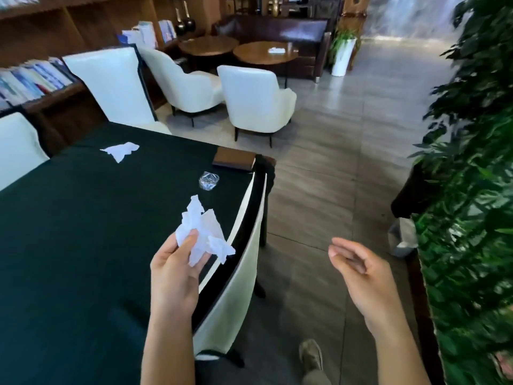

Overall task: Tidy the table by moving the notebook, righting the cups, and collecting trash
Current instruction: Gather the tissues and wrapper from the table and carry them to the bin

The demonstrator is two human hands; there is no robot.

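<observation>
My left hand (173, 269) grips crumpled white tissue (201, 229) above the right edge of the dark green table (83, 232). Out over the floor to the right, my right hand (358, 266) hangs empty with its fingers loosely curled and apart. A second white tissue (120, 150) lies flat near the table's far side. A clear plastic cup (208, 181) rests on the table near the far right corner; I cannot tell whether it is upright. A brown notebook (234, 162) lies at that corner.
A white chair (236, 287) is tucked against the table's right side, and more white chairs (111, 84) stand at the far side. A bin with a white liner (402, 237) sits on the floor by the green plants (472, 190). My shoe (311, 354) is on the tiled floor.
</observation>
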